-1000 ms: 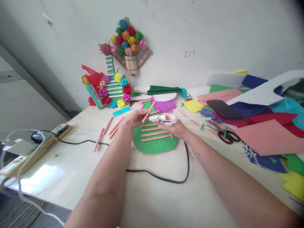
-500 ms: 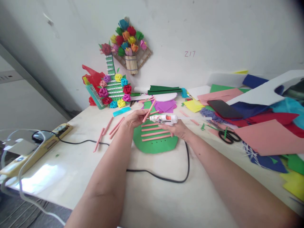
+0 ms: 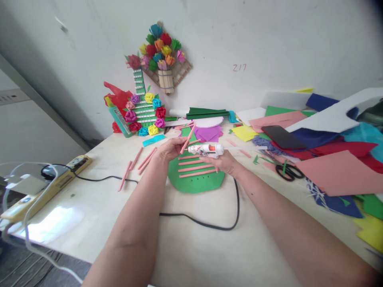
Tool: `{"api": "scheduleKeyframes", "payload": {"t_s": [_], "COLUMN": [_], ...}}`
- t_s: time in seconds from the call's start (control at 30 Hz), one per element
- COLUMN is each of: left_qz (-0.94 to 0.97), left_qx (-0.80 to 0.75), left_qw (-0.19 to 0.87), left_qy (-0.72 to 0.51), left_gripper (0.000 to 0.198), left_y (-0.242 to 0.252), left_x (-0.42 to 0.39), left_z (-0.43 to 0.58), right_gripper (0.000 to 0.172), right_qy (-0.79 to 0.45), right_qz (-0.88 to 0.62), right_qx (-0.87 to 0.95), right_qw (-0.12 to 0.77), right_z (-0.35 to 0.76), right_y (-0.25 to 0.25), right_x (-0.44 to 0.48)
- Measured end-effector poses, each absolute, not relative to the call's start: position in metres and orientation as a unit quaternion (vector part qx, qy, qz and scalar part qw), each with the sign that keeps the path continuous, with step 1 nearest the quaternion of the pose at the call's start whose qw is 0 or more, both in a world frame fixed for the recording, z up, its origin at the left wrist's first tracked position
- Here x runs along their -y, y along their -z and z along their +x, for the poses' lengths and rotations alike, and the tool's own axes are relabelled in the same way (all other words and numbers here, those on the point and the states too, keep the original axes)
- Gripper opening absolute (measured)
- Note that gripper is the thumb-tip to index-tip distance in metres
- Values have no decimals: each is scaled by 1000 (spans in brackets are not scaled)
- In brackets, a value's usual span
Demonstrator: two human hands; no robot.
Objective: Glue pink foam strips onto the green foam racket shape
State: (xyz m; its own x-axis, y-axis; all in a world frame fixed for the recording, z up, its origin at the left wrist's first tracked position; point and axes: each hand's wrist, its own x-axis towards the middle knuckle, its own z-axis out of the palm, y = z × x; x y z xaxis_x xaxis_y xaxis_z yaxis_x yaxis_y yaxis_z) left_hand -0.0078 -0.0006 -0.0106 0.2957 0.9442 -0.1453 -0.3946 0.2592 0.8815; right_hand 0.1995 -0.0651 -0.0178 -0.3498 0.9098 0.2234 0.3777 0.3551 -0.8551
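My left hand [image 3: 172, 148] pinches a pink rolled paper stick [image 3: 188, 138], tilted up to the right. My right hand [image 3: 225, 162] grips a white glue gun [image 3: 206, 150] whose nozzle points left and meets or nearly meets the stick's lower part. A clear glue stick [image 3: 248, 148] juts from the gun's back end. Below both hands lies a green guitar-shaped paper piece [image 3: 191, 186] with several pink sticks set across it in rows. A line of small dark dots shows under the lowest row. Loose pink paper sticks [image 3: 146, 161] rest on the table left of my left hand.
The gun's black cord [image 3: 209, 227] loops across the table. A power strip [image 3: 56, 187] lies at the left edge. Scissors [image 3: 289, 172], a phone [image 3: 283, 137] and coloured paper sheets [image 3: 341, 173] spread over the right side. A flower-trimmed paper guitar [image 3: 144, 111] and glue bottle [image 3: 119, 121] lean at the back.
The pink stick in my left hand has shifted very slightly down. Both hands keep their holds, and the glue gun stays almost in the same place.
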Motion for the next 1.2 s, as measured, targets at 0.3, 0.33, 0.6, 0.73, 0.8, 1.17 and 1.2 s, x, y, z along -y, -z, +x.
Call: {"api": "scheduleKeyframes", "payload": {"t_s": [0.3, 0.33, 0.6, 0.73, 0.8, 1.17, 1.2], "left_qz": [351, 352, 378, 376, 375, 366, 367], "left_qx": [-377, -376, -359, -364, -364, -368, -367], "left_qw": [708, 708, 706, 704, 705, 706, 706], "left_qy": [-482, -483, -479, -481, -479, -482, -481], "left_gripper": [12, 13, 10, 10, 10, 10, 10], "left_y": [9, 9, 11, 14, 14, 13, 13], "left_x": [2, 2, -1, -3, -3, -1, -1], "left_z": [-7, -7, -8, -9, -9, -8, -8], "right_gripper": [37, 37, 40, 39, 38, 39, 39], "right_qy": [-343, -345, -394, -406, -404, -377, -376], "right_qz": [-411, -408, -420, -431, -432, -432, -434], "right_qx": [759, 759, 722, 707, 707, 728, 727], "right_qw": [371, 372, 385, 386, 387, 376, 377], "right_z": [198, 198, 199, 199, 198, 200, 200], "right_y": [16, 16, 16, 18, 18, 18, 19], "right_x": [65, 65, 65, 65, 65, 65, 64]}}
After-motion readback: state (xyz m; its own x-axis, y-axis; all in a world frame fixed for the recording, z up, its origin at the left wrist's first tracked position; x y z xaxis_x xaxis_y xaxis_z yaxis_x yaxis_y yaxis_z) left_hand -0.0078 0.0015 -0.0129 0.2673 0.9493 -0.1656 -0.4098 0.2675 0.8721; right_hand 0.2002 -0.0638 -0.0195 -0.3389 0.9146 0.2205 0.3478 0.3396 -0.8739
